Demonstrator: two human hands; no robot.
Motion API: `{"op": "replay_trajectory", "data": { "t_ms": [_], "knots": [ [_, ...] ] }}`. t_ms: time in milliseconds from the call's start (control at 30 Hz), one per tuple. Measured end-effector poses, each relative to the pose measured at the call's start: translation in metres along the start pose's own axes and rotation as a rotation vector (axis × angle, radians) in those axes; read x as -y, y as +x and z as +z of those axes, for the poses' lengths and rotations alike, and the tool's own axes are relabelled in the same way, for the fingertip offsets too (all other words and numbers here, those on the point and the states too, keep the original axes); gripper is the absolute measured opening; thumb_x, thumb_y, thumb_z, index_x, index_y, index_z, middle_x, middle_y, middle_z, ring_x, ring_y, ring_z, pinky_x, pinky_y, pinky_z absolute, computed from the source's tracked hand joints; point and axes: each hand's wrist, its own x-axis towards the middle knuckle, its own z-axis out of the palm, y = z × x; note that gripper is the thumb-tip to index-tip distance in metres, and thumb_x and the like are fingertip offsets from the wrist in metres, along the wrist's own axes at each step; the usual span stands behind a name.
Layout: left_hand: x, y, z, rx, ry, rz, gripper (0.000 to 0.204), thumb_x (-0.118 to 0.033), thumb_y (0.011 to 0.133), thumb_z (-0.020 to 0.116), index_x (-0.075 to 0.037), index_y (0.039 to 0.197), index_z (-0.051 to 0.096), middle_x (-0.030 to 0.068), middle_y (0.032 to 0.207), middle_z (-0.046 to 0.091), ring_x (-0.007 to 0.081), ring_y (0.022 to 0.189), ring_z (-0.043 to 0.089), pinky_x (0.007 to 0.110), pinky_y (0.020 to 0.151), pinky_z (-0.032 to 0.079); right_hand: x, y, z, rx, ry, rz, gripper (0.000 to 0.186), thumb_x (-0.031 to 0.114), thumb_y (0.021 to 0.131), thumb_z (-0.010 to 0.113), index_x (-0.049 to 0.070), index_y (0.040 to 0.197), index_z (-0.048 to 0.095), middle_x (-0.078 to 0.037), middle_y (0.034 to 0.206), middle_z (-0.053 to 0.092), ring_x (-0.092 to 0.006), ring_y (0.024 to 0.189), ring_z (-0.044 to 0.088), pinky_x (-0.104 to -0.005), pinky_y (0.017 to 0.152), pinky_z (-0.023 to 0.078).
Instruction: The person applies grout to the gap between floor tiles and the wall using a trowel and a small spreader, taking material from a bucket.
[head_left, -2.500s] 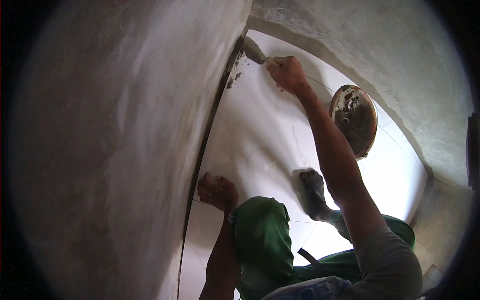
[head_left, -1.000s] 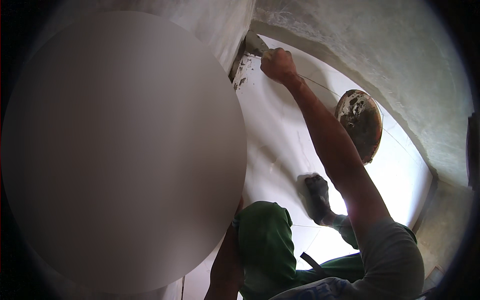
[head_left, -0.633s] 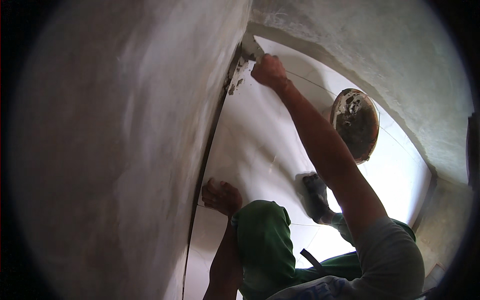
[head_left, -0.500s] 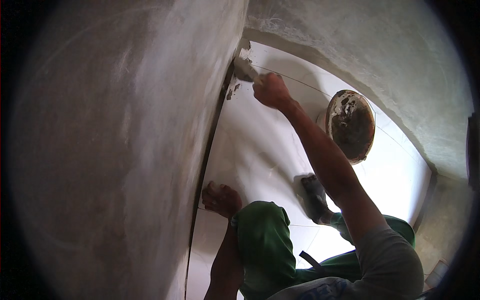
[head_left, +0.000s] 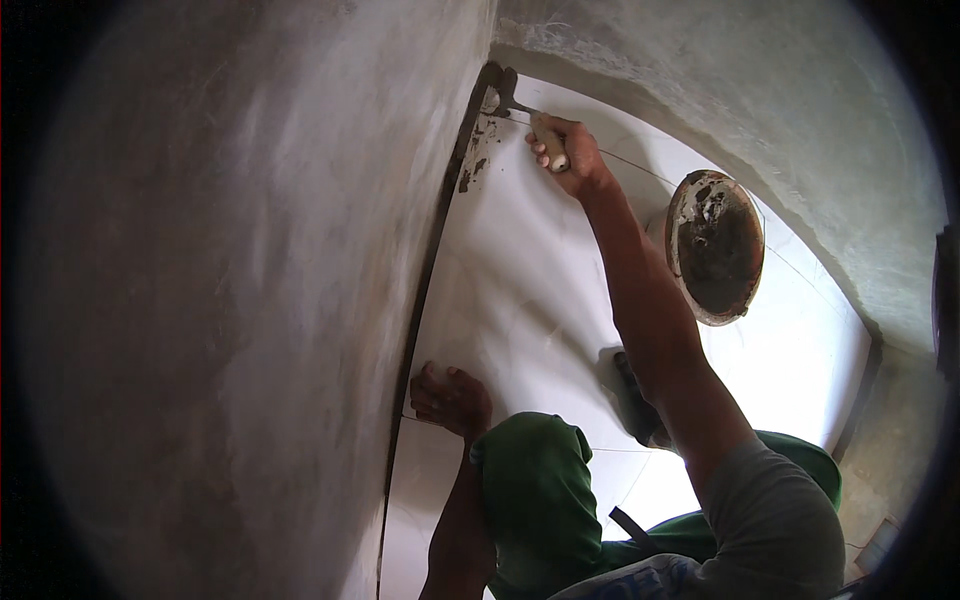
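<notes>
My right hand (head_left: 580,160) grips the pale handle of a trowel (head_left: 549,143), its arm stretched far forward. The dark blade reaches into the far left corner, where the floor tiles (head_left: 520,270) meet the wall. Beside the blade, grey mortar (head_left: 470,172) lies in patches and crumbs along the tile edge. My left hand (head_left: 452,402) rests on the tile near the wall, fingers apart and somewhat bent, with nothing visible in it. A bucket (head_left: 757,262) of wet grey mortar, its rim crusted, stands right of my right forearm.
A bare plastered wall (head_left: 250,300) rises close on the left, with a dark gap along its foot. Another wall (head_left: 740,90) curves along the far and right side. My knee in green trousers (head_left: 535,465) and a dark-shod foot (head_left: 636,400) are below my arm.
The trowel has moved slightly farther into the corner and its handle has turned, with my right hand rotating around it. My left hand stays on the tile.
</notes>
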Motion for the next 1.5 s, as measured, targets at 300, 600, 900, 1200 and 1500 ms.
{"op": "replay_trajectory", "data": {
  "t_ms": [300, 600, 900, 1200, 1500],
  "knots": [
    [0.002, -0.004, 0.001, -0.057, 0.047, 0.031, 0.040, -0.030, 0.095, 0.058, -0.011, 0.131, 0.057, 0.0139, 0.132, 0.054, 0.0373, 0.120, 0.053, 0.055, 0.099, 0.041, -0.020, 0.010, 0.036, -0.023, -0.240, -0.142, 0.031, 0.020, 0.103, 0.062, -0.009, 0.110, 0.068, -0.018, 0.090, 0.069, -0.0185, 0.068, 0.064, -0.0328, 0.051, 0.050],
    [0.000, -0.008, 0.005, -0.050, 0.091, 0.006, 0.042, -0.033, 0.096, 0.055, -0.011, 0.132, 0.057, 0.0146, 0.130, 0.055, 0.0374, 0.117, 0.054, 0.055, 0.099, 0.041, -0.003, -0.024, -0.004, -0.047, 0.007, -0.025, 0.028, 0.019, 0.105, 0.055, -0.006, 0.116, 0.060, -0.015, 0.089, 0.064, -0.0175, 0.064, 0.057, -0.0303, 0.050, 0.047],
    [-0.003, -0.008, 0.001, -0.075, 0.066, 0.068, 0.040, -0.033, 0.098, 0.054, -0.011, 0.131, 0.057, 0.0140, 0.130, 0.055, 0.0373, 0.116, 0.054, 0.054, 0.097, 0.042, -0.006, 0.017, -0.038, 0.179, 0.321, 0.082, 0.032, 0.022, 0.108, 0.052, -0.005, 0.126, 0.052, -0.016, 0.101, 0.060, -0.0115, 0.066, 0.055, -0.0209, 0.051, 0.046],
    [-0.003, -0.010, -0.001, -0.084, 0.049, 0.078, 0.040, -0.033, 0.099, 0.052, -0.011, 0.131, 0.056, 0.0139, 0.129, 0.055, 0.0372, 0.115, 0.053, 0.054, 0.096, 0.042, -0.005, 0.017, -0.027, 0.151, 0.138, 0.100, 0.033, 0.022, 0.107, 0.054, -0.005, 0.126, 0.054, -0.015, 0.094, 0.062, -0.0132, 0.066, 0.056, -0.0228, 0.051, 0.048],
    [-0.005, -0.013, 0.013, -0.092, 0.096, 0.059, 0.039, -0.035, 0.100, 0.051, -0.010, 0.131, 0.057, 0.0140, 0.128, 0.055, 0.0373, 0.115, 0.054, 0.054, 0.096, 0.042, -0.033, 0.014, 0.022, -0.049, -0.185, -0.222, 0.034, 0.027, 0.102, 0.067, -0.007, 0.103, 0.068, -0.016, 0.080, 0.067, -0.0184, 0.060, 0.063, -0.0329, 0.048, 0.050]
  ]
}}
